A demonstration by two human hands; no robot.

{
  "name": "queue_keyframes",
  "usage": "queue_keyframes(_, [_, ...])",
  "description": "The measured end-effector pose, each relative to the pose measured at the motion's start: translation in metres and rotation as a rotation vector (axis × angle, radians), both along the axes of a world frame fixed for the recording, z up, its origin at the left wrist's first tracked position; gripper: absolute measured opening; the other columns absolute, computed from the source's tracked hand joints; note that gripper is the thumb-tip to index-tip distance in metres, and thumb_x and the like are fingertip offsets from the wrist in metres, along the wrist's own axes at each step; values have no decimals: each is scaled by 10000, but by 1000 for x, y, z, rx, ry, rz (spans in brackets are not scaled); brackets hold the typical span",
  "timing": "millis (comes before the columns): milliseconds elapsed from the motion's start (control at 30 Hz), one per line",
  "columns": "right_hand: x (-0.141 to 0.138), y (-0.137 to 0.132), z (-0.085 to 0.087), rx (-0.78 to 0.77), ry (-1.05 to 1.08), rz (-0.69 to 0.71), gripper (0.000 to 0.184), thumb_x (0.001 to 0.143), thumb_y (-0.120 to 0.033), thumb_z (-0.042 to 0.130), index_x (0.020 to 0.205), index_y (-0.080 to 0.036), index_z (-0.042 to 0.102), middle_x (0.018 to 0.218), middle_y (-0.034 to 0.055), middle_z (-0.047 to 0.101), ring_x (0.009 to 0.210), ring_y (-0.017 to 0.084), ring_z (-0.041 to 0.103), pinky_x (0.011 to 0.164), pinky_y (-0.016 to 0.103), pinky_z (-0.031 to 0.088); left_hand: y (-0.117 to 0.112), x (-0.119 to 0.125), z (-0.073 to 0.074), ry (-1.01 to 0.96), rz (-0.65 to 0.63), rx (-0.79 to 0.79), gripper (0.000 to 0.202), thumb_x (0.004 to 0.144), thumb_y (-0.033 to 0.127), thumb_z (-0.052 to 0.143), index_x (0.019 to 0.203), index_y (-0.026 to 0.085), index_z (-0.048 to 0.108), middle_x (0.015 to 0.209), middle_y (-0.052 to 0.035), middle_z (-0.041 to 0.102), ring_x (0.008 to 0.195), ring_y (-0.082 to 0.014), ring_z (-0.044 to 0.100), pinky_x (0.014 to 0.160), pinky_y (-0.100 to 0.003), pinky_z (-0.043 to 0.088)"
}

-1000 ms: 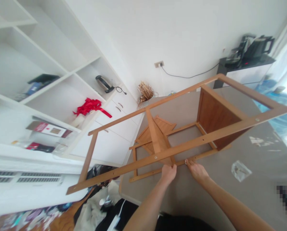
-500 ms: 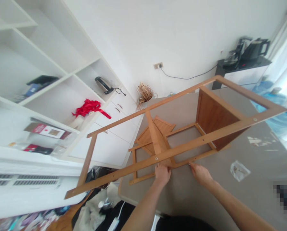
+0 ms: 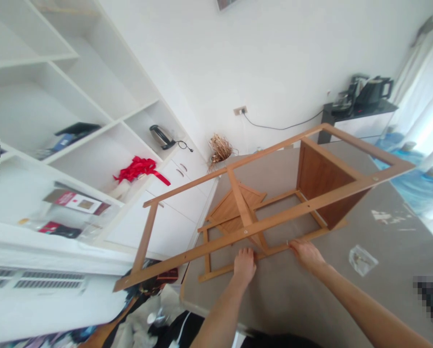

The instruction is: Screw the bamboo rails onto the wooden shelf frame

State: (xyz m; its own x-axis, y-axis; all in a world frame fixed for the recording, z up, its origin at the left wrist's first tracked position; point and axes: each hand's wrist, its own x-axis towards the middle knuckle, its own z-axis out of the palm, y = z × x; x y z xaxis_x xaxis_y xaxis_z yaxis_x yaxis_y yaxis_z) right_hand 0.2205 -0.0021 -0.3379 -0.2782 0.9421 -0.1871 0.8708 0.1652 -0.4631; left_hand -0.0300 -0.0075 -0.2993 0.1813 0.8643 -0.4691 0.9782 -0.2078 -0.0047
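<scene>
A wooden shelf frame [image 3: 202,253] lies partly assembled on the grey table, one side frame raised above the other. A middle board [image 3: 241,197] and an end panel [image 3: 316,176] stand between the two sides. My left hand [image 3: 244,267] is closed on the lower side rail [image 3: 222,268], just left of the middle board's foot. My right hand [image 3: 305,252] rests at the same rail farther right, thumb and finger pinched around a small thin pin [image 3: 287,243]. Its exact kind is too small to tell.
Another wooden panel [image 3: 251,193] lies behind the frame. A clear bag of small hardware [image 3: 362,260] is on the grey table [image 3: 318,299] at right. White shelving [image 3: 93,169] stands left; blue water bottles [image 3: 415,162] and a black kettle [image 3: 372,91] are at right.
The view has shifted slightly. My left hand has slid left along the lower rail, away from the middle board's foot. My right hand stays at the rail, the pin now showing more plainly.
</scene>
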Motion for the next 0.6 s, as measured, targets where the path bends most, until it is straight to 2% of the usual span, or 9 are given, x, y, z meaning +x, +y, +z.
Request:
queue_keyframes(133, [-1,1,3,-3,-42,20,333,942,-223,364,1022,-196,686,1087,101,689,1052,210,594,911,314,392,4,2,-3,-21,-20,-26,332,907,335,565,1180,147,563,1218,-99,568,1102,-242,558,931,-474,471])
queue_keyframes(300, [-2,8,11,-3,-90,36,316,945,-220,370,986,-181,681,1042,115,696,1019,225,604,882,330,392,1,-4,4,-51,14,-106,351,908,336,566,1205,149,548,1195,-100,580,1042,-225,591,882,-443,509])
queue_keyframes(467, [-1,11,10,-17,-104,47,271,951,-218,408,953,-170,675,994,108,705,1003,223,615,923,370,385,-6,-3,8,-57,61,-181,327,915,337,558,1179,145,559,1136,-88,605,976,-203,613,838,-411,529])
queue_keyframes(600, [0,14,9,-27,-115,38,230,949,-298,477,1009,-152,644,1032,78,672,1006,202,603,932,422,425,-6,4,6,-44,51,-202,297,918,344,551,1136,144,584,1121,-84,615,985,-202,612,851,-414,522])
